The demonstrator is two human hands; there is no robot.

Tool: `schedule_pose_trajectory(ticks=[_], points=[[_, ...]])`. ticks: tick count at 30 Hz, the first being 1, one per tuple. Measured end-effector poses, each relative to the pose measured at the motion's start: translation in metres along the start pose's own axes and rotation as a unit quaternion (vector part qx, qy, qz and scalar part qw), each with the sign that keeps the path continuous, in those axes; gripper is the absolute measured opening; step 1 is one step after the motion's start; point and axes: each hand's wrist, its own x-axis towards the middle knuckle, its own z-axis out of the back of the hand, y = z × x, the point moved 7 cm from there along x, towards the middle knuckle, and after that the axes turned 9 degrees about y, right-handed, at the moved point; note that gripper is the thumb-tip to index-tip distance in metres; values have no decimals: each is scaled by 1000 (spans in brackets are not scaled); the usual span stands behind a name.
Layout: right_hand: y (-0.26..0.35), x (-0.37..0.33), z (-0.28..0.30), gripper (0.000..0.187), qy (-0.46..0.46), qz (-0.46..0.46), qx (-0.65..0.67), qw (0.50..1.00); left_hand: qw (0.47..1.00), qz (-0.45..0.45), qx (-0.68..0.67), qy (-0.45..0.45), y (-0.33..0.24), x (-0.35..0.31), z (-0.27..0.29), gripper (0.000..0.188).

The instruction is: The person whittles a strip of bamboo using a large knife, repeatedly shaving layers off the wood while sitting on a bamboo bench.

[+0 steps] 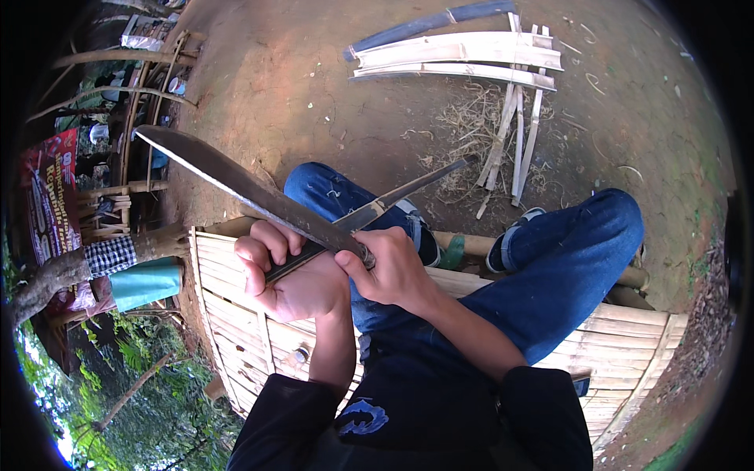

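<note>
My right hand [393, 268] is closed round the handle of a machete [228, 179]. Its long, broad, dark blade with a pale edge slants up to the left, past my left hand. In my left hand [306, 292], palm turned up and fingers curled, lies one end of a dark bamboo strip [412, 187]. The strip runs across my thigh toward the ground ahead, where its far end reaches some shavings. Blade and strip cross just above my hands; whether the edge touches the strip I cannot tell.
I sit on a slatted bamboo bench [577, 349]. Split bamboo pieces [463, 52] and narrow slats [526, 141] lie on the earth ahead, beside curled shavings [471, 125]. At left are poles, a red banner [55, 196] and a teal cloth [146, 284].
</note>
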Motion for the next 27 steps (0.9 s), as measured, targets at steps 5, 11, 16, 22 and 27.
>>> schedule_pose_trajectory(ticks=[5, 11, 16, 22, 27], points=[[-36, -22, 1, 48, -9, -33, -10, 999, 1000, 22, -19, 12, 2, 3, -10, 30], [-102, -23, 43, 45, -51, -237, -2, 970, 996, 2, 31, 80, -7, -20, -24, 33], [-28, -22, 28, 44, 17, -143, 91, 985, 995, -19, 41, 92, 0, -5, -30, 31], [-31, -18, 13, 45, 24, -76, 69, 994, 996, -18, 45, 69, 4, 6, -18, 30], [-93, -30, 19, 51, -2, -254, 79, 964, 995, -29, 61, 66, -3, 8, -7, 29]])
